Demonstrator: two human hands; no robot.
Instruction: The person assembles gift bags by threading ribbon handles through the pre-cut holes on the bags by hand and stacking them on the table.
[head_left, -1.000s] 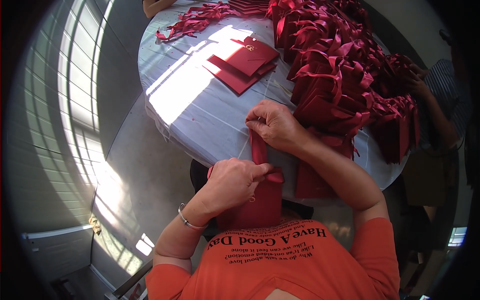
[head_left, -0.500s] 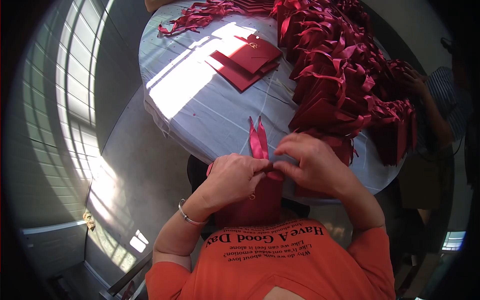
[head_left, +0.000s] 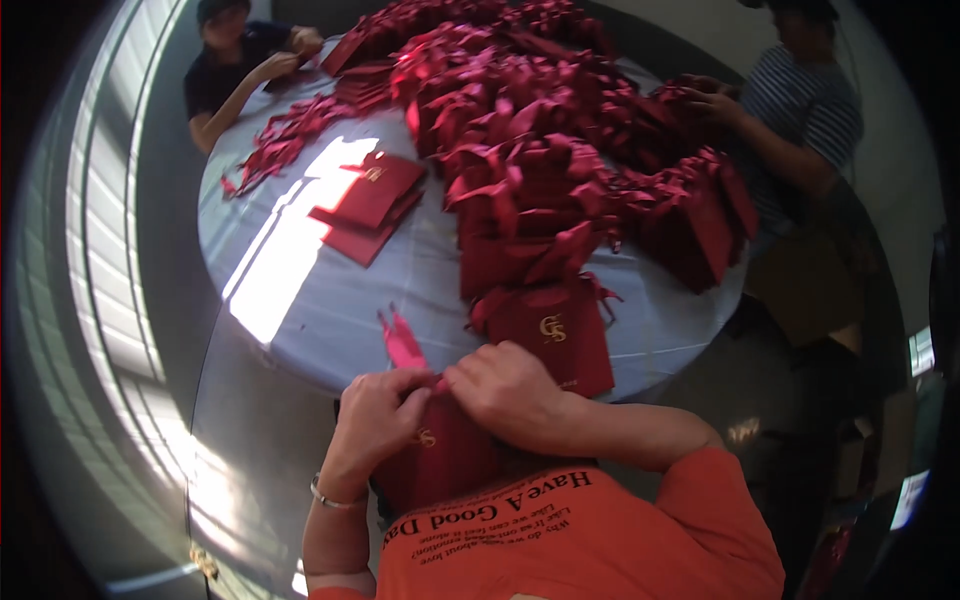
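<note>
A dark red paper gift bag (head_left: 437, 468) with a gold mark leans against my front at the table's near edge. My left hand (head_left: 382, 418) grips its top edge, thumb and fingers pressed together. Right beside it, my right hand (head_left: 508, 392) has its fingers curled and pinched at the knot of a red ribbon (head_left: 403, 343). The ribbon's two tails stick up past the hands, toward the table. What lies inside the right fingers is mostly hidden. Just beyond my right hand lies a finished-looking red bag (head_left: 565, 350) with a gold mark and ribbon handles.
Rows of red ribboned bags (head_left: 530, 180) cover the middle and right of the round, white-covered table (head_left: 310, 350). Flat red bags (head_left: 375, 200) lie at the left, with loose ribbons (head_left: 280, 145) beyond. Two co-workers, in a dark top (head_left: 225, 75) and a striped top (head_left: 815, 115), handle things there.
My view has swung up and right, bringing both co-workers into sight. My right hand has closed in beside my left, its fingers now curled at the ribbon instead of spread.
</note>
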